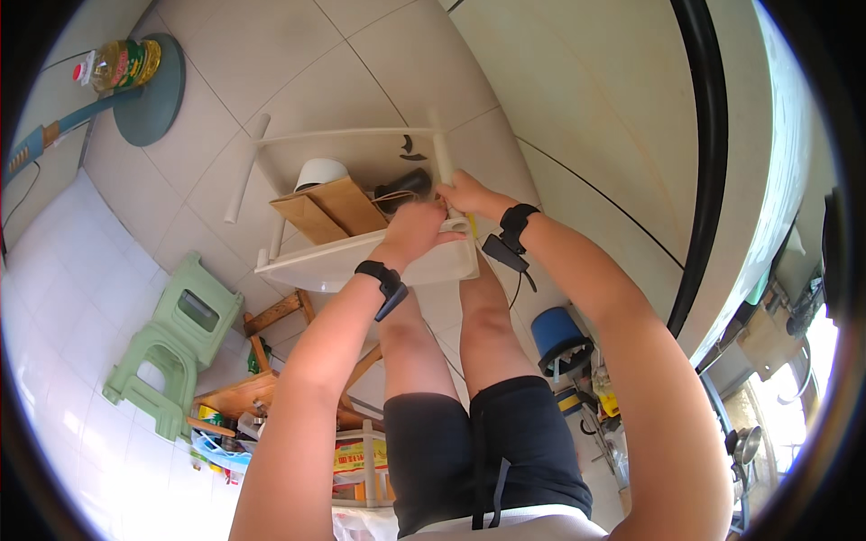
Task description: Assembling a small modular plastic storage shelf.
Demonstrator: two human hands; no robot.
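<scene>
A cream plastic shelf rack (334, 262) with tube legs sits on the floor before me. My right hand (474, 196) is closed around a corner post (443, 160) at its right side. Close beside it, my left hand (417, 232) reaches over the near rim with curled fingers, its thumb lying by the corner socket (459, 224). What those left fingers hold is hidden. Inside the rack lie a brown paper bag (336, 210), a white rounded container (320, 171) and a black object (410, 185). One loose tube leg (244, 185) juts out at the left end.
An oil bottle (126, 65) stands on a round grey-blue base (152, 113) at the far left. Nearer are a green plastic stool (180, 334), wooden pieces (248, 389) and a lower rack (368, 451). To the right are a large pale panel (595, 108) and a blue bucket (553, 332).
</scene>
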